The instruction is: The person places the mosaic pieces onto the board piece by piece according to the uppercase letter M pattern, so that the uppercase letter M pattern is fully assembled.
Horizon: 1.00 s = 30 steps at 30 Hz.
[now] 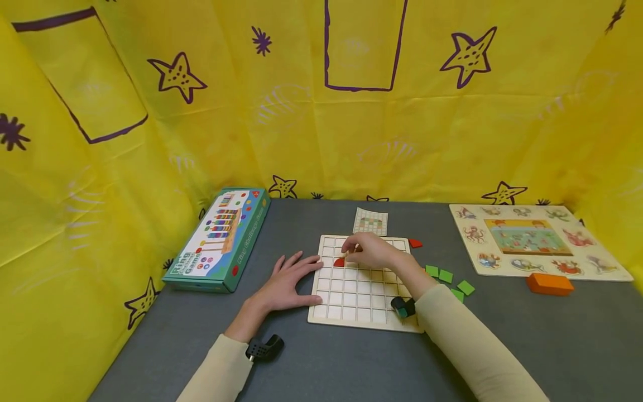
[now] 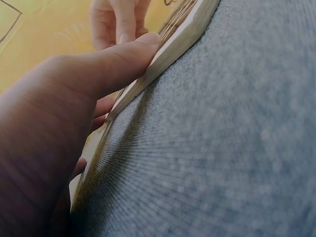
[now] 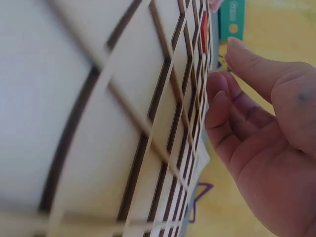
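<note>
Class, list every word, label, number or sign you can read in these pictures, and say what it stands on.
"Game": top of the box.
"Ring", probably: same face, above it.
Box's side: lettering too small and blurred to read surely.
Card: no legible text.

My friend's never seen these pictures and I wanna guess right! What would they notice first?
Probably the bright yellow cloth behind the dark table, with its purple-outlined starfish. Next might come the red piece toward the upper left of the pale grid board, with the right hand just beside it and the left hand at the board's left edge. The orange block at the right stands out too.
</note>
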Motion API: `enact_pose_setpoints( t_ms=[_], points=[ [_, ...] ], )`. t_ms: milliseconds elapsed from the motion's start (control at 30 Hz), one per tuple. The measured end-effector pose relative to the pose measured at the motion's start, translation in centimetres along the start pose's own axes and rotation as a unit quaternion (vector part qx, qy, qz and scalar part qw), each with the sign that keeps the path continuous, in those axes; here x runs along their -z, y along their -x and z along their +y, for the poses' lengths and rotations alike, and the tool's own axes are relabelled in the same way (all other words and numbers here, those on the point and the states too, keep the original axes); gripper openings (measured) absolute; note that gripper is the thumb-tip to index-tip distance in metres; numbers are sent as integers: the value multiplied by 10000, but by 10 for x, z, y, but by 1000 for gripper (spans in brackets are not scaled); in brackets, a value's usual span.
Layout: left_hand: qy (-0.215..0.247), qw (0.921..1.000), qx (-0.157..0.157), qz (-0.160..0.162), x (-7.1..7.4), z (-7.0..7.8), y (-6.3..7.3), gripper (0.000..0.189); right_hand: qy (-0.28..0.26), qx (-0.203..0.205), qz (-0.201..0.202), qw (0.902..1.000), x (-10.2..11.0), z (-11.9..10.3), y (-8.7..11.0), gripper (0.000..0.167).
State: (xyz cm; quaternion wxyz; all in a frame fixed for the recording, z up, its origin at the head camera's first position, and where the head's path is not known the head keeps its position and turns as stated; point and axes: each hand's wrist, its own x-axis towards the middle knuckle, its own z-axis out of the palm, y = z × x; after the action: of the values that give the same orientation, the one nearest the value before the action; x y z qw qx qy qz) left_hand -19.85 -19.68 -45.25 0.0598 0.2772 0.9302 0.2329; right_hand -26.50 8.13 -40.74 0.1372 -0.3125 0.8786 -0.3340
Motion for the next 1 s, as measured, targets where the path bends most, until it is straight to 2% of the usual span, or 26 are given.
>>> enact_pose_setpoints(
  t_ms=[133,333,600,1000],
  points=[
    [-83,10000,10,9,0,-1,1,82,-113,-61,-39,9999,7,6,12,18],
    [6,9996,-172,210,2,-1,4,80,-160,-168,10,9997,21,15,32,23],
    [36,9991,-302,310,1,-5,4,79,78,-377,205,9990,41,29,57,29],
    [77,9996,-208,176,-1,-2,2,79,203,-653,356,9970,58,51,106,31]
  ],
)
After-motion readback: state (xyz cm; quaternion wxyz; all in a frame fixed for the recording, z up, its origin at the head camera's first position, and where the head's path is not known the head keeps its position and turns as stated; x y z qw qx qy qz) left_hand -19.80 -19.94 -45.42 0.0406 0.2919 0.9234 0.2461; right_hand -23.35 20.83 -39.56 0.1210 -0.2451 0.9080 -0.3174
